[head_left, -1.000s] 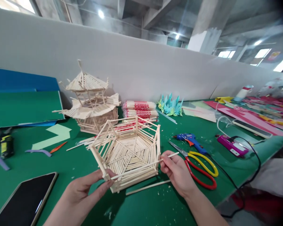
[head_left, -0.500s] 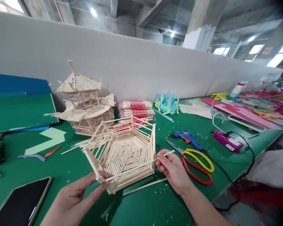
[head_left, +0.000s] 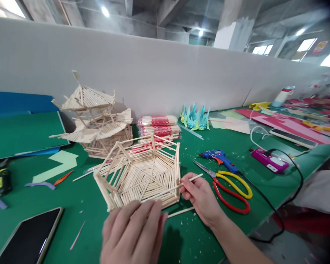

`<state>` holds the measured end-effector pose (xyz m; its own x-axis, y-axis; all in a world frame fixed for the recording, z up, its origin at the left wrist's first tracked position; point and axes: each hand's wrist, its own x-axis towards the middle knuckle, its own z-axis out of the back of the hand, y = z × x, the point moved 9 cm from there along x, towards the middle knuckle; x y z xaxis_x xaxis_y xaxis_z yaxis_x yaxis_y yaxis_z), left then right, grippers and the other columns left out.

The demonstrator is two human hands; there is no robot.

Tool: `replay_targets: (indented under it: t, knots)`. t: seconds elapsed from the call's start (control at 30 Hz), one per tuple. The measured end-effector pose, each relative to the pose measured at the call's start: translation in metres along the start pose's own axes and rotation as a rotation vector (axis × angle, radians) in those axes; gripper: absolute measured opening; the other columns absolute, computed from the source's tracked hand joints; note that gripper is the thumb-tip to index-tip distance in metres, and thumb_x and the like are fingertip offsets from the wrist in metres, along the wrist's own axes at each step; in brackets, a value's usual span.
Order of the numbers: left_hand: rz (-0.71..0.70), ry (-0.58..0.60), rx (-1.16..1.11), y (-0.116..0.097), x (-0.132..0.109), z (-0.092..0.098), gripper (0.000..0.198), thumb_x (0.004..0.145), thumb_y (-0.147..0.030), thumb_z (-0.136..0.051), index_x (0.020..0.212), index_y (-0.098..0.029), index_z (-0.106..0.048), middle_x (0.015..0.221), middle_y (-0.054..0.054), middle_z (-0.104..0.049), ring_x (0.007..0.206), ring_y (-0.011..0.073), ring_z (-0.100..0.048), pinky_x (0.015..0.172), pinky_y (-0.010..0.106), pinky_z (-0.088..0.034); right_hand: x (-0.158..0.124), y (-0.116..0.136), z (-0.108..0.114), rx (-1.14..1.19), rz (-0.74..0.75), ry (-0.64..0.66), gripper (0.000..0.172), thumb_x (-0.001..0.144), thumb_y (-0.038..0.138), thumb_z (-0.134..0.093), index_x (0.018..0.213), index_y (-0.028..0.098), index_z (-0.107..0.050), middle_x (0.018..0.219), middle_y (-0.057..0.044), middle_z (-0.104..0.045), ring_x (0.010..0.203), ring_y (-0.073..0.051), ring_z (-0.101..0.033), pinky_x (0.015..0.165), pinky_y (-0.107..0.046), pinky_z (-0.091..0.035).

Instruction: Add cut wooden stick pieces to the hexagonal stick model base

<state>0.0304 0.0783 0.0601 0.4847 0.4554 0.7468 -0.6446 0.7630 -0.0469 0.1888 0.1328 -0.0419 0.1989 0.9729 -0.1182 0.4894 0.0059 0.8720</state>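
Observation:
A six-sided open basket-like frame of thin wooden sticks (head_left: 147,179) rests on the green tabletop, its floor laid in a web pattern. At its right front corner my right hand (head_left: 196,194) pinches a thin wooden stick (head_left: 195,177) that slants along the frame's front side. My left hand (head_left: 134,233), back towards me, is in front of the frame with its fingers bent and close together; its fingertips and anything in them are hidden. Partly behind it, a loose stick (head_left: 181,212) lies on the table.
Scissors with red and yellow handles (head_left: 231,190) and a blue glue gun (head_left: 220,159) lie to the right. Behind are a stick pagoda (head_left: 92,121), wrapped stick bundles (head_left: 159,126) and blue paper folds (head_left: 195,117). A phone (head_left: 27,236) lies front left.
My left hand has left the frame's left front corner and moved right, turning its back to me. My right hand keeps its pinch on the stick. The view has shifted slightly.

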Motion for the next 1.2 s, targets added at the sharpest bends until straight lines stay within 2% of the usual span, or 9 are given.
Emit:
replay_targets:
  t: [0.03, 0.1, 0.17, 0.23, 0.5, 0.7, 0.97, 1.2]
  knots:
    - [-0.027, 0.018, 0.068, -0.007, 0.013, -0.009, 0.025, 0.072, -0.018, -0.065, 0.097, -0.019, -0.064, 0.085, 0.005, -0.072, 0.082, 0.0255, -0.059, 0.075, 0.038, -0.038, 0.000, -0.001, 0.000, 0.001, 0.000, 0.001, 0.028, 0.067, 0.038, -0.071, 0.069, 0.015, -0.055, 0.054, 0.003, -0.057, 0.046, -0.005, -0.039, 0.047, -0.020, -0.026]
    - [0.009, 0.108, 0.111, -0.007, 0.032, -0.030, 0.019, 0.077, -0.019, -0.059, 0.095, -0.017, -0.064, 0.090, 0.005, -0.071, 0.086, 0.0260, -0.058, 0.075, 0.038, -0.035, 0.000, -0.002, -0.001, 0.005, -0.001, 0.005, 0.028, 0.067, 0.038, -0.071, 0.069, 0.015, -0.055, 0.054, 0.003, -0.057, 0.046, -0.005, -0.039, 0.048, -0.020, -0.027]
    - [0.068, 0.197, 0.087, -0.003, 0.041, -0.046, 0.015, 0.079, -0.021, -0.055, 0.091, -0.018, -0.064, 0.087, 0.004, -0.071, 0.085, 0.0253, -0.057, 0.074, 0.039, -0.032, 0.000, -0.002, -0.001, 0.011, -0.004, 0.009, 0.029, 0.066, 0.039, -0.071, 0.069, 0.015, -0.055, 0.053, 0.003, -0.056, 0.046, -0.005, -0.039, 0.048, -0.021, -0.027]
    - [0.109, 0.244, 0.052, -0.002, 0.043, -0.053, 0.013, 0.080, -0.021, -0.053, 0.086, -0.020, -0.064, 0.081, 0.003, -0.071, 0.081, 0.0241, -0.057, 0.073, 0.039, -0.030, 0.001, -0.003, -0.002, 0.015, -0.006, 0.016, 0.030, 0.066, 0.040, -0.071, 0.069, 0.015, -0.055, 0.054, 0.003, -0.056, 0.046, -0.006, -0.039, 0.048, -0.021, -0.028]
    - [0.175, 0.218, -0.015, -0.003, 0.047, -0.052, 0.013, 0.078, -0.016, -0.052, 0.073, -0.021, -0.063, 0.066, 0.000, -0.068, 0.068, 0.0218, -0.056, 0.065, 0.036, -0.026, 0.003, -0.003, -0.003, 0.020, -0.009, 0.025, 0.028, 0.067, 0.040, -0.070, 0.069, 0.016, -0.055, 0.055, 0.003, -0.057, 0.047, -0.006, -0.041, 0.048, -0.021, -0.028]
    - [0.155, 0.266, -0.002, -0.003, 0.046, -0.056, 0.011, 0.079, -0.018, -0.053, 0.073, -0.022, -0.062, 0.066, -0.001, -0.066, 0.068, 0.0212, -0.055, 0.065, 0.036, -0.025, 0.003, -0.002, -0.003, 0.026, -0.017, 0.031, 0.029, 0.067, 0.040, -0.070, 0.070, 0.015, -0.055, 0.055, 0.003, -0.057, 0.047, -0.006, -0.041, 0.047, -0.020, -0.028]
    - [0.181, 0.269, -0.002, -0.001, 0.045, -0.057, 0.013, 0.079, -0.019, -0.052, 0.073, -0.022, -0.063, 0.065, 0.001, -0.066, 0.069, 0.0207, -0.054, 0.063, 0.034, -0.024, 0.003, -0.002, -0.003, 0.033, -0.014, 0.024, 0.030, 0.066, 0.041, -0.071, 0.069, 0.016, -0.056, 0.054, 0.003, -0.057, 0.045, -0.006, -0.041, 0.047, -0.020, -0.028]
    - [0.168, 0.312, -0.037, 0.002, 0.038, -0.063, 0.015, 0.082, -0.017, -0.048, 0.076, -0.022, -0.061, 0.068, 0.000, -0.064, 0.061, 0.0165, -0.055, 0.062, 0.033, -0.026, 0.003, -0.001, -0.003, 0.024, -0.002, 0.026, 0.029, 0.066, 0.041, -0.070, 0.068, 0.016, -0.056, 0.054, 0.003, -0.057, 0.046, -0.006, -0.042, 0.046, -0.020, -0.028]
